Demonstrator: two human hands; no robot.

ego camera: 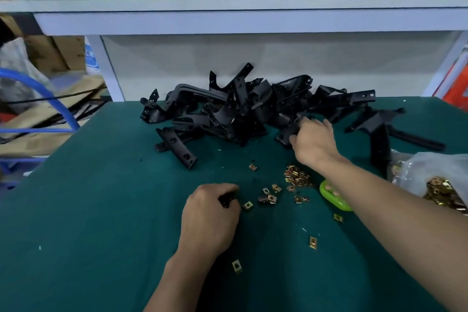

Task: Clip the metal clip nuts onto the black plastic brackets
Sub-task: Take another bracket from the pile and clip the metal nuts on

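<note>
While your right hand (314,144) is curling its fingers round a black bracket (283,138) at the 5 o'clock edge of the bracket pile (240,109), your left hand (210,213) is pinching a small black piece (226,200). A loose clip nut (247,205) is lying just beside those left fingertips, at their 3 o'clock, making the left hand the nearer one.

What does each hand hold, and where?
The left hand grips a small black part, mostly hidden; the right hand grips a bracket by its near end.
</note>
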